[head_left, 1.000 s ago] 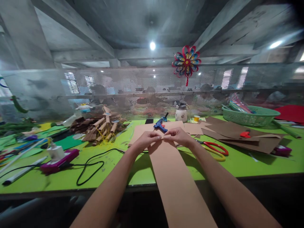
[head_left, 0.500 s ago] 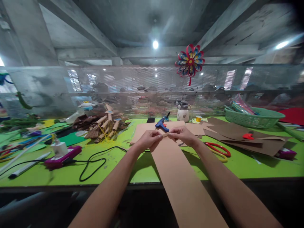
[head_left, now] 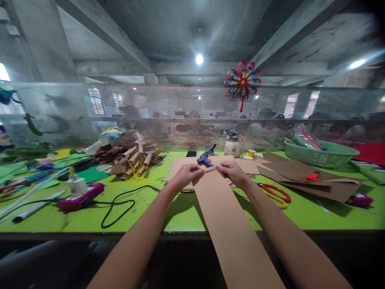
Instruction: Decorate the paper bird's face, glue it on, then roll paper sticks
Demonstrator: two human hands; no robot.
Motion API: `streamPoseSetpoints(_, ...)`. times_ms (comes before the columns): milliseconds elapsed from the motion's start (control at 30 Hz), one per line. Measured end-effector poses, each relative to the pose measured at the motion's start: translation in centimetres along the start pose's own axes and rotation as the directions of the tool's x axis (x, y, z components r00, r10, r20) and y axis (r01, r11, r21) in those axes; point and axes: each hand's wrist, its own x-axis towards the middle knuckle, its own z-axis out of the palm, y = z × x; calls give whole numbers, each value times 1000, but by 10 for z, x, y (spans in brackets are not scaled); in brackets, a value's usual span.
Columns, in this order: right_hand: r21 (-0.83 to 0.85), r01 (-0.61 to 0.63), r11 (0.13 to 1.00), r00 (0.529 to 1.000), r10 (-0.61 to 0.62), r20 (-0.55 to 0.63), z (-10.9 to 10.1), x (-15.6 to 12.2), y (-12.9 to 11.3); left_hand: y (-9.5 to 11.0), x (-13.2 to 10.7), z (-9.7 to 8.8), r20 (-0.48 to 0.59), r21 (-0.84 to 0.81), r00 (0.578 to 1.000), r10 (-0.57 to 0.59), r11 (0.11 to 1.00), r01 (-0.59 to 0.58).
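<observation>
A long tan strip of kraft paper (head_left: 228, 216) runs from the table towards me and past its front edge. Its far end is folded or rolled over into a narrow lip. My left hand (head_left: 190, 175) pinches the left corner of that end between thumb and fingers. At the right corner, my right hand (head_left: 231, 172) is closed in a similar pinch. Just beyond my fingers lies a blue glue gun (head_left: 205, 159) on flat sheets of tan paper (head_left: 180, 162).
Scissors (head_left: 275, 194) with red and yellow handles lie right of my right forearm. A purple power strip (head_left: 81, 196) and black cable are at left. Rolled brown paper pieces (head_left: 132, 158), a white bottle (head_left: 232, 145), brown sheets (head_left: 288, 170) and a green basket (head_left: 321, 152) stand farther back.
My hands have moved slightly apart along the strip's far end, showing more of the folded edge between them. The view has shifted a little.
</observation>
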Motion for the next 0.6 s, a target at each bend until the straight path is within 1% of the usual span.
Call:
streamPoseSetpoints(133,75,-28,997,999,31,-26,-6,1,-1,-1,-1,-8,18,-73,1000,-3,997,4)
streamPoseSetpoints(200,107,-30,994,999,34,-40,-5,1,0,-1,-1,-9,4,-82,1000,5,997,-5)
streamPoseSetpoints(333,265,18,964,999,-4,-53,-3,1,-4,0,-1,-8,-8,-108,999,52,993,-53)
streamPoseSetpoints(433,364,67,929,997,-46,-67,-2,-3,-11,3,-3,-5,1,-191,996,89,978,-88)
streamPoseSetpoints(500,366,53,929,999,-48,-23,0,-6,-17,6,-5,-2,28,-294,997,77,953,-65)
streamPoseSetpoints(600,305,-14,952,988,-33,148,6,-11,-22,7,-8,5,141,-440,990,29,897,37)
